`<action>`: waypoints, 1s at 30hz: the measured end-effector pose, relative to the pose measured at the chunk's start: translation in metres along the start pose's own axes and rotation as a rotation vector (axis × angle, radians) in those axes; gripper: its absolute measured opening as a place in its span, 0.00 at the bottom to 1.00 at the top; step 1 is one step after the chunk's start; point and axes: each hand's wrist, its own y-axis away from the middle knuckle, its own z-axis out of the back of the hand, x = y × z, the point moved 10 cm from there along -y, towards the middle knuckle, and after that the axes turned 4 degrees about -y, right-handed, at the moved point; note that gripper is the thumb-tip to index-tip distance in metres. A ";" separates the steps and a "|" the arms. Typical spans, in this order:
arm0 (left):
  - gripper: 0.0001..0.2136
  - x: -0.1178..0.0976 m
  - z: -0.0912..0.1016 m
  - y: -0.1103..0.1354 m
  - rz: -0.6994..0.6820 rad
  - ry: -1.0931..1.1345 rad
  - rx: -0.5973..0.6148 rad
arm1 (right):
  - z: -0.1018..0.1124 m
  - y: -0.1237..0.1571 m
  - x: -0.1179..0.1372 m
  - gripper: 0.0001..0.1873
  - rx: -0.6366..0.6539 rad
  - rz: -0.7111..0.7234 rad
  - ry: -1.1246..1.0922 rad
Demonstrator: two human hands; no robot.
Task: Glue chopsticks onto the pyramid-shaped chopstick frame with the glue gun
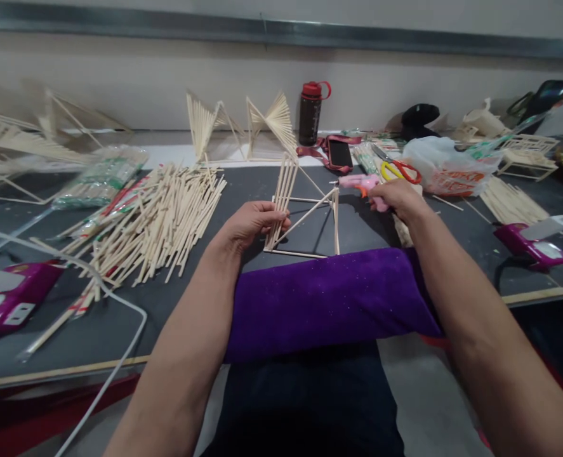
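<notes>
A frame of thin wooden sticks (334,222) stands on the dark table in front of me, with several sticks side by side along its left edge. My left hand (257,222) is closed around those left-hand sticks, thumb and fingers on either side. My right hand (395,195) grips a pink hot glue gun (357,183) by its handle. The gun's metal nozzle points left, just above the frame's right upper corner. Whether nozzle and wood touch, I cannot tell. A purple cloth (329,301) lies over the table edge between my forearms.
A loose pile of sticks (162,219) spreads at the left beside a white cable (124,301). Two fan-shaped stick structures (271,124), a bottle (310,114) and a phone (340,154) stand or lie behind. Scissors (398,170) and a plastic bag (447,165) are at right.
</notes>
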 end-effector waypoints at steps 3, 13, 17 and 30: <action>0.09 -0.001 -0.001 0.002 0.008 0.008 -0.007 | 0.008 0.002 0.020 0.06 -0.087 0.006 -0.184; 0.08 -0.003 -0.002 0.004 0.001 -0.012 -0.011 | -0.034 0.016 0.116 0.08 0.176 0.210 -0.536; 0.08 -0.003 -0.002 0.005 0.008 -0.017 -0.015 | -0.039 0.019 0.118 0.10 0.242 0.285 -0.583; 0.08 -0.006 -0.001 0.005 0.000 -0.059 -0.053 | -0.039 0.037 0.127 0.13 0.150 0.416 -0.346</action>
